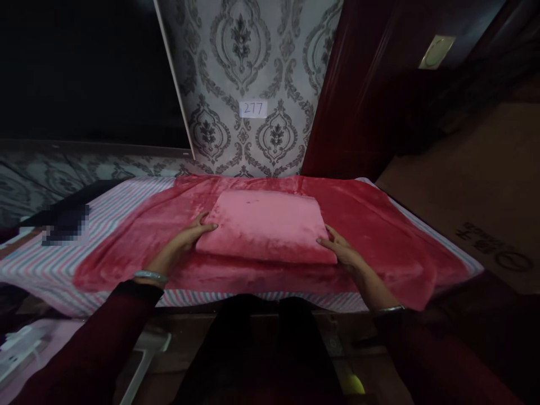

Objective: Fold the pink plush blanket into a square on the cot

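A flat, rectangular pink plush bundle (265, 222), pale on top and redder along its front edge, lies in the middle of a red plush blanket (363, 230). It looks like folded cloth, though I cannot tell whether anything is inside. My left hand (188, 236) grips its left side, thumb on the edge and fingers around the side. At the opposite side my right hand (342, 247) holds it in the same way, thumb over the top edge. Under the blanket is a striped sheet (101, 222) covering the table.
Behind the table is a patterned wall with a paper label (253, 109) reading 277. A large dark screen (84, 73) stands back left. On the right is a cardboard box (464, 185) beside dark red wood panelling (358, 84). A white power strip (21, 349) lies lower left.
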A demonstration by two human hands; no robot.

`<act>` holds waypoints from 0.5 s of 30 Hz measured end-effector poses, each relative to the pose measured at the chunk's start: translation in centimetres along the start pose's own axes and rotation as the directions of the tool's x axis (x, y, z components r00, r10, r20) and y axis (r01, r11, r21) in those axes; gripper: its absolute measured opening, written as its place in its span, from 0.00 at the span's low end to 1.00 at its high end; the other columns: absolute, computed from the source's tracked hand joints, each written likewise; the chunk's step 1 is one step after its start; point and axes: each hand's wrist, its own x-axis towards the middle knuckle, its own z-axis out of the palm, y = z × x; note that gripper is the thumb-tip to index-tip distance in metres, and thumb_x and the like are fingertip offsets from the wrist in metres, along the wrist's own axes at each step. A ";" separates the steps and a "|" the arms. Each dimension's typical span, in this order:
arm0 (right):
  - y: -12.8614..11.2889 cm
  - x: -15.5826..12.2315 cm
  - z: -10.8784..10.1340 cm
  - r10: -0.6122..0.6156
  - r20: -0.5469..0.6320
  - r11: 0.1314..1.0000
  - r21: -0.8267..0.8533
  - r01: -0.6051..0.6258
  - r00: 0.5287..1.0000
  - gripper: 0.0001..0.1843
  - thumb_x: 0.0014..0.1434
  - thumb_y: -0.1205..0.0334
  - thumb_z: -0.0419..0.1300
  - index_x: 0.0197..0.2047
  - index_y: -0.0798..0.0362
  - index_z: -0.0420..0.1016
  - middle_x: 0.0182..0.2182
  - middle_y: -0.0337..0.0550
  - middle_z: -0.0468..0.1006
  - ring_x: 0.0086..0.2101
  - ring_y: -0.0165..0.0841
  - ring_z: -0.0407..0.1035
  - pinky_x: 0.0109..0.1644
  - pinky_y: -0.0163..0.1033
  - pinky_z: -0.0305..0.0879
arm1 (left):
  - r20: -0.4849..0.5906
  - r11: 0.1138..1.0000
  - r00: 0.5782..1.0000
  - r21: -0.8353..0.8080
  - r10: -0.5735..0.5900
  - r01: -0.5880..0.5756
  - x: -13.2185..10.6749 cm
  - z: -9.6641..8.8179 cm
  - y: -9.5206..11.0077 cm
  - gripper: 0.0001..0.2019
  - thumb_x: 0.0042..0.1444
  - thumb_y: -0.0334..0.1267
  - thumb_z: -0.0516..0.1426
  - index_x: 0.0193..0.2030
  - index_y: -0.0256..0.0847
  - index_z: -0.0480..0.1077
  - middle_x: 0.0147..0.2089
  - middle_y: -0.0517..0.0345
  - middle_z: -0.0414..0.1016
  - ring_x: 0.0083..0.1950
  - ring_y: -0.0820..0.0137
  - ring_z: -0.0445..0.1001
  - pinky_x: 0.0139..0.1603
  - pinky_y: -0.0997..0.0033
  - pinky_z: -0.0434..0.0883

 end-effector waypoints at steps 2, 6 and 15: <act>-1.1 0.4 -0.8 0.042 -0.014 0.989 0.143 -0.039 0.999 0.50 0.50 0.40 0.69 0.72 0.49 0.61 0.61 0.53 0.74 0.56 0.50 0.72 0.59 0.57 0.71 | 0.002 0.994 0.998 -0.088 -0.068 0.068 0.1 0.4 1.5 0.45 0.43 0.42 0.71 0.69 0.43 0.63 0.60 0.45 0.74 0.59 0.53 0.76 0.57 0.56 0.75; -2.1 0.0 -2.8 0.093 -0.067 0.960 0.272 -0.072 0.993 0.52 0.45 0.44 0.73 0.71 0.47 0.62 0.56 0.50 0.78 0.52 0.46 0.75 0.57 0.52 0.72 | -0.011 0.989 1.000 -0.147 -0.016 0.014 -1.3 1.0 2.3 0.46 0.43 0.44 0.72 0.70 0.46 0.62 0.61 0.48 0.74 0.57 0.56 0.77 0.56 0.59 0.77; 1.2 -5.1 -1.7 0.430 -0.058 0.660 0.701 -0.270 0.901 0.23 0.46 0.47 0.73 0.44 0.46 0.78 0.39 0.43 0.85 0.44 0.46 0.79 0.48 0.52 0.77 | 0.000 0.994 0.997 -0.073 -0.082 0.082 -4.9 1.4 -1.9 0.52 0.41 0.51 0.73 0.72 0.44 0.60 0.75 0.45 0.58 0.77 0.50 0.54 0.77 0.51 0.53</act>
